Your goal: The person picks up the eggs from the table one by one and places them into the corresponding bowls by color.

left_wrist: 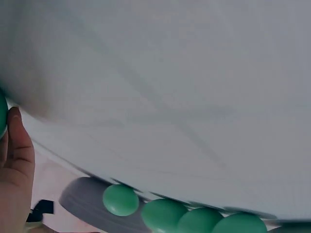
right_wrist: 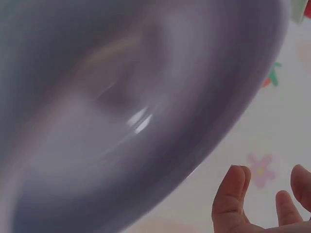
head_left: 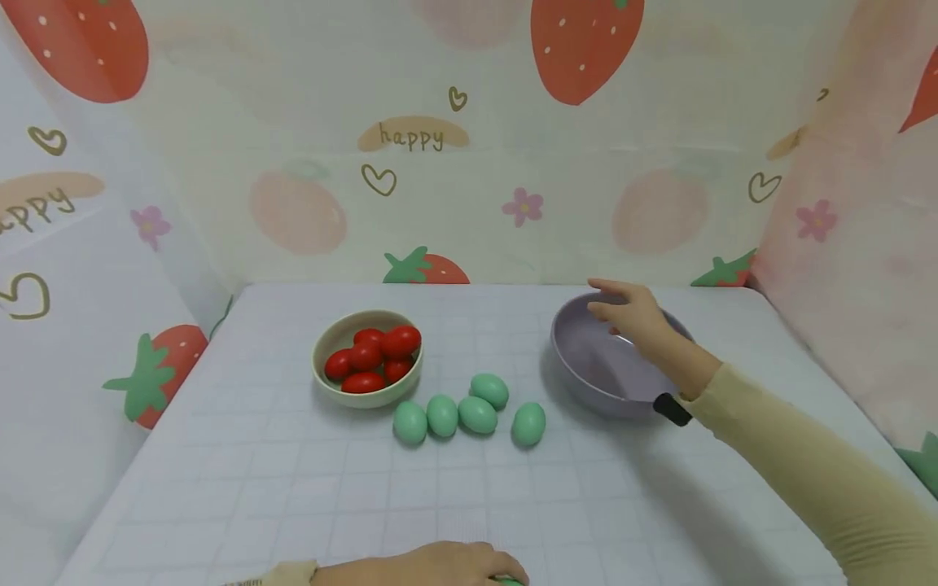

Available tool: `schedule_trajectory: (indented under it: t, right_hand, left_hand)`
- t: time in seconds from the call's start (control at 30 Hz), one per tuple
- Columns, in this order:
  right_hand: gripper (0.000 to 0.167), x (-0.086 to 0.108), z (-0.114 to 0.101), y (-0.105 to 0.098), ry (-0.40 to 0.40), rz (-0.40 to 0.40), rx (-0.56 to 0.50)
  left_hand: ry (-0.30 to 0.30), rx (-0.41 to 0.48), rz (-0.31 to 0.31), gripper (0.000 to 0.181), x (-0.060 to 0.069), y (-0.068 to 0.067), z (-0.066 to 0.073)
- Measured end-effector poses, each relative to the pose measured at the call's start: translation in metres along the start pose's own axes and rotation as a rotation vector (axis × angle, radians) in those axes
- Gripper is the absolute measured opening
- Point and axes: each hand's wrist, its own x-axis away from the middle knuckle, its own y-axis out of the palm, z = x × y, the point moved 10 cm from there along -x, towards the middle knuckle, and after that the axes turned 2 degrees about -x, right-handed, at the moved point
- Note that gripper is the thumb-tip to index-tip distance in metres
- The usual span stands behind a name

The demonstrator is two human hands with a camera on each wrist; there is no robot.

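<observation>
At the bottom edge of the head view, my left hand [head_left: 440,563] grips a green egg [head_left: 509,580], mostly hidden beneath its fingers. The left wrist view catches part of that egg [left_wrist: 2,114] against a fingertip. My right hand [head_left: 633,319] hovers above the purple pan [head_left: 575,366], fingers spread and loosely bent, holding nothing. In the right wrist view its fingers [right_wrist: 228,199] lie beside the rim of the pan [right_wrist: 233,97]. Several more green eggs [head_left: 478,415] lie on the table between the pan and a cream bowl [head_left: 326,387].
Several red egg-shaped pieces [head_left: 365,356] fill the cream bowl at the left. The pan's black handle [head_left: 672,409] points toward the front right, under the right forearm. Printed strawberry sheets [head_left: 469,203] wall in the white table [head_left: 293,505] at the back and sides.
</observation>
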Motion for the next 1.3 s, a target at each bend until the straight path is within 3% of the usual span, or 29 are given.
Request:
schedule_trajectory:
  t: [0.1, 0.13, 0.37, 0.53, 0.63, 0.93, 1.1, 1.3]
  right_hand:
    - [0.057, 0.008, 0.009, -0.021, 0.007, 0.018, 0.003]
    - [0.058, 0.010, 0.011, -0.026, 0.009, 0.026, 0.007]
    - [0.063, 0.023, 0.029, -0.058, 0.017, 0.060, 0.111]
    - [0.065, 0.029, 0.048, -0.076, -0.025, 0.069, 0.242]
    - [0.062, 0.031, 0.061, -0.082, -0.049, 0.061, 0.256]
    - [0.057, 0.033, 0.097, -0.090, -0.027, 0.036, 0.096]
    - [0.061, 0.033, 0.111, -0.088, 0.017, 0.008, -0.117]
    - [0.069, 0.034, 0.127, -0.082, 0.091, -0.018, -0.429]
  left_hand:
    - [0.168, -0.110, 0.063, 0.027, 0.007, -0.015, 0.008]
    - [0.196, -0.128, 0.069, 0.027, 0.008, -0.018, 0.008]
    - [0.237, -0.105, 0.067, 0.035, 0.006, -0.021, 0.004]
    - [0.248, -0.111, 0.075, 0.036, 0.005, -0.022, 0.003]
    - [0.255, -0.098, 0.057, 0.037, 0.005, -0.021, 0.003]
    - [0.279, -0.074, -0.031, 0.044, 0.004, -0.021, 0.003]
    - [0.258, -0.071, -0.100, 0.053, 0.004, -0.022, 0.001]
    - [0.269, -0.078, -0.095, 0.056, 0.001, -0.024, 0.002]
